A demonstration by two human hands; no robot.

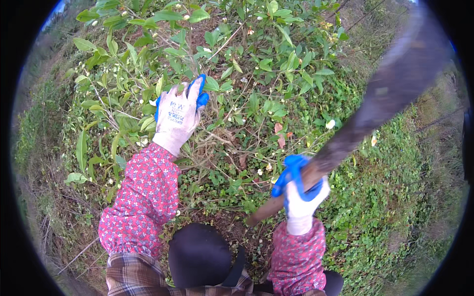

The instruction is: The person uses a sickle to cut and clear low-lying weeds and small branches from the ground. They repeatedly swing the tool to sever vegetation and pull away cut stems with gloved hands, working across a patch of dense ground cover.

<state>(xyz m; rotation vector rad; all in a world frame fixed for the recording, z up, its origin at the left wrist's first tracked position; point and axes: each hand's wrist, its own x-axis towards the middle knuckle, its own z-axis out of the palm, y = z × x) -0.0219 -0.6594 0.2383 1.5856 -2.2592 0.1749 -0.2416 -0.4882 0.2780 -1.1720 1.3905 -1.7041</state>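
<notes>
My left hand (179, 107), in a white knit glove with blue-coated fingers and printed writing on its back, reaches among the stems of a leafy shrub (137, 55). The undersides of its fingers are hidden, so whether they grip a stem is unclear. In my right hand (301, 196), gloved the same way, is the wooden handle (268, 211) of a long-bladed cutting tool. Its dark blade (385, 92) slants up toward the upper right, blurred by motion and close to the camera. Small white buds and green leaves surround my left hand.
Low green weeds (389, 177) cover the ground at right. Dry stems (218, 137) and a brown leaf (279, 135) show between the hands. A black rounded object (200, 255) is in front of my body. Bare soil (226, 218) shows beyond it. Dry grass lies at far left.
</notes>
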